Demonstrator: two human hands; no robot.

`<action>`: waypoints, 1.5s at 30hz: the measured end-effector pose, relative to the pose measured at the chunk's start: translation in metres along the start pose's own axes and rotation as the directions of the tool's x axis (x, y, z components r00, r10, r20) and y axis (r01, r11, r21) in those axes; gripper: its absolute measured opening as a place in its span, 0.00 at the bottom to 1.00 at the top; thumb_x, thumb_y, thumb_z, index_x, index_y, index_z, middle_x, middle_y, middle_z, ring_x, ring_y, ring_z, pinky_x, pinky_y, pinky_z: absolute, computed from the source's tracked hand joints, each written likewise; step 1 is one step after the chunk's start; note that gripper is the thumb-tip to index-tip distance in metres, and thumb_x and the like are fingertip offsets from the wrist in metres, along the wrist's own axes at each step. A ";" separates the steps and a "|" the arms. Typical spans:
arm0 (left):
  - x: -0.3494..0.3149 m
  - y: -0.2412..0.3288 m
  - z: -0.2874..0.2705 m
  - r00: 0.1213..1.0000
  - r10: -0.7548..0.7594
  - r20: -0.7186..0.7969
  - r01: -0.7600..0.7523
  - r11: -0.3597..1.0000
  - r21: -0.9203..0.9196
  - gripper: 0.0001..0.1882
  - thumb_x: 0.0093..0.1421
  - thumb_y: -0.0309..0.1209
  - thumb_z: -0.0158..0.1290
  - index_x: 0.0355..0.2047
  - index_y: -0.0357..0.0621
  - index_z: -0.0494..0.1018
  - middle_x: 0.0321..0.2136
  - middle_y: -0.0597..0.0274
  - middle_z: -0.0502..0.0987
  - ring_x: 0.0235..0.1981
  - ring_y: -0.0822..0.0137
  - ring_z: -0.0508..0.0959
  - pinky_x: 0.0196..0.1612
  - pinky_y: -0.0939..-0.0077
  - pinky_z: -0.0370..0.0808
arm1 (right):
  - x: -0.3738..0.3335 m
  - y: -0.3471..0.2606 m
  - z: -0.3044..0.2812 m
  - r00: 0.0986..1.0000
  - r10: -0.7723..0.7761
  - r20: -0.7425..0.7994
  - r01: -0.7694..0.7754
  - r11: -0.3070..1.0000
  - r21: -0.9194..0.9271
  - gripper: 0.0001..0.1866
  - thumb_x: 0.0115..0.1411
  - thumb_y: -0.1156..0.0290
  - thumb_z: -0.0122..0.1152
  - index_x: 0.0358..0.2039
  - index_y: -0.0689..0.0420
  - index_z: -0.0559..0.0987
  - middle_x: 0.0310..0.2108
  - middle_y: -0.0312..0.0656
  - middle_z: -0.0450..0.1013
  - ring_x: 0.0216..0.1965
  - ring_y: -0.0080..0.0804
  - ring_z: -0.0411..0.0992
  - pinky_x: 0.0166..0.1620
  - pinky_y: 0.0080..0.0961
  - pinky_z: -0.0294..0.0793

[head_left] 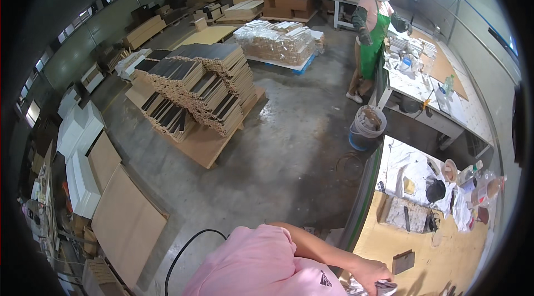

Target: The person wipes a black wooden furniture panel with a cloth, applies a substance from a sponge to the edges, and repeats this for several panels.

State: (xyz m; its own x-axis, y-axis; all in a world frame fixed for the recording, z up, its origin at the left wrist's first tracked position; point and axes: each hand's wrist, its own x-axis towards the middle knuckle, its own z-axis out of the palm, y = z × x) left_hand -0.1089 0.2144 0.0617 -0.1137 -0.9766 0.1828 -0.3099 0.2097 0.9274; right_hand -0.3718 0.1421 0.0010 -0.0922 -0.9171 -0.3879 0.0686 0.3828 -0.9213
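Note:
My left hand [371,277] reaches over the near edge of the wooden-topped bench [445,254] at the lower right. Its fingers are closed on a crumpled grey-and-white cloth [385,286], which the lower edge of the picture partly cuts off. A small dark rectangular block [403,262] lies on the bench just beyond that hand. Farther along rests a pale, stained slab [409,214] with a thin dark tool [406,219] on it. My right hand does not show.
White sheeting [400,157] carries a black rounded item [435,190] beside plastic bottles [489,190]. A bucket [368,123] stands on the floor past the bench. A co-worker in a green apron [374,46] is at another table [467,110]. Stacked boards [194,90] sit on a pallet leftward.

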 end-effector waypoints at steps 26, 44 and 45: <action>0.073 0.001 0.059 0.936 -0.069 0.346 0.173 0.944 -0.280 0.13 0.64 0.31 0.54 0.45 0.36 0.74 0.31 0.63 0.79 0.36 0.75 0.76 0.41 0.79 0.73 | -0.159 0.010 -0.038 0.984 0.037 -0.174 0.072 0.814 0.576 0.14 0.66 0.64 0.45 0.40 0.61 0.73 0.30 0.42 0.75 0.28 0.30 0.76 0.32 0.26 0.79; 0.372 -0.134 0.070 0.823 0.181 0.538 -0.558 0.431 0.709 0.34 0.45 0.27 0.64 0.55 0.46 0.66 0.42 0.56 0.78 0.49 0.57 0.74 0.54 0.46 0.63 | -0.244 0.062 0.021 0.657 0.173 -0.734 0.218 0.888 0.405 0.16 0.62 0.62 0.48 0.41 0.62 0.74 0.29 0.42 0.75 0.26 0.30 0.75 0.30 0.26 0.77; 0.378 -0.125 0.071 0.798 0.112 0.592 -0.589 0.348 0.729 0.33 0.44 0.27 0.65 0.52 0.47 0.68 0.39 0.58 0.79 0.47 0.58 0.75 0.52 0.49 0.64 | -0.242 0.053 0.023 0.670 0.166 -0.723 0.238 0.875 0.422 0.18 0.61 0.63 0.49 0.43 0.64 0.74 0.29 0.44 0.75 0.25 0.32 0.76 0.29 0.26 0.78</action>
State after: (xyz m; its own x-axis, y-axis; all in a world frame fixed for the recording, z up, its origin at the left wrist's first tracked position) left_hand -0.1804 -0.1771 -0.0086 -0.6842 -0.7271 0.0568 -0.7290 0.6842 -0.0227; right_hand -0.3234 0.3814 0.0470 -0.7688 -0.4704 -0.4333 0.4569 0.0701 -0.8868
